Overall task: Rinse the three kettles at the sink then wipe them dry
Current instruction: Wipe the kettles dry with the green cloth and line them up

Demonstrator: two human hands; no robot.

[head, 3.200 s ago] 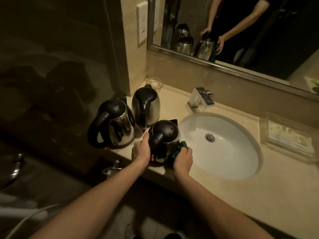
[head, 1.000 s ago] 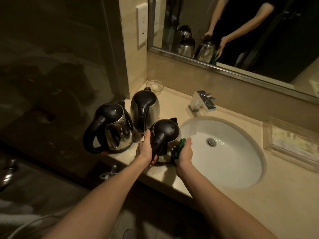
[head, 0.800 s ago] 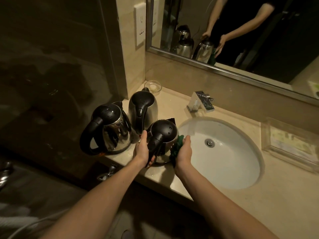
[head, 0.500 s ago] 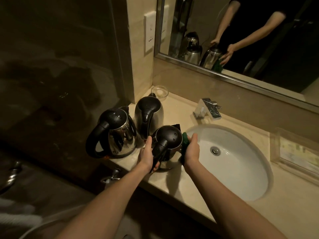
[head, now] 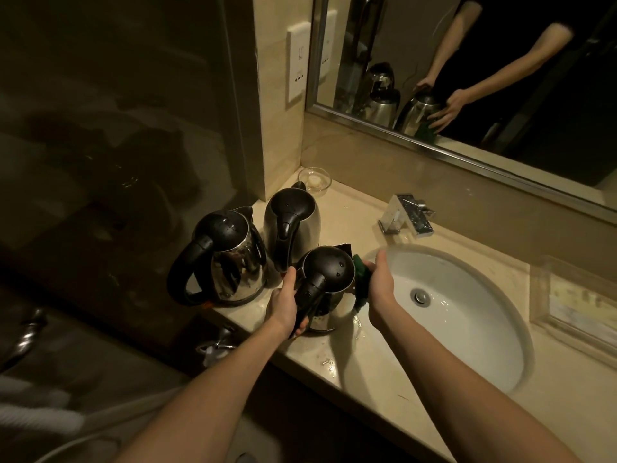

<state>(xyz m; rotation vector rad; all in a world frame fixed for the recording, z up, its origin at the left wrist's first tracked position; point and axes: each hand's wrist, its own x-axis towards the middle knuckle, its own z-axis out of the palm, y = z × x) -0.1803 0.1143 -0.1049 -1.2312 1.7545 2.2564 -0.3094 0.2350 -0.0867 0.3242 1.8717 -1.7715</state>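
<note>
Drying the kettle [head: 329, 272] on the counter [head: 367, 365] beside the sink [head: 467, 345] goes best with the left hand [head: 283, 305] gripping its handle [head: 310, 292] as now, while the right hand [head: 379, 289], fingers flat, sweeps the green cloth [head: 361, 279] round its side.

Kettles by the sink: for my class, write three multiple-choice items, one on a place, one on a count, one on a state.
1. The front kettle stands: A on a shelf; B on the counter; C on the floor.
2. Kettles on the counter: A two; B three; C four.
3. The front kettle's lid is: A shut; B raised; C removed.
Answers: B, it stands on the counter left of the basin; B, the left kettle and back kettle stand near it; A, the black lid sits flush on top.
</note>
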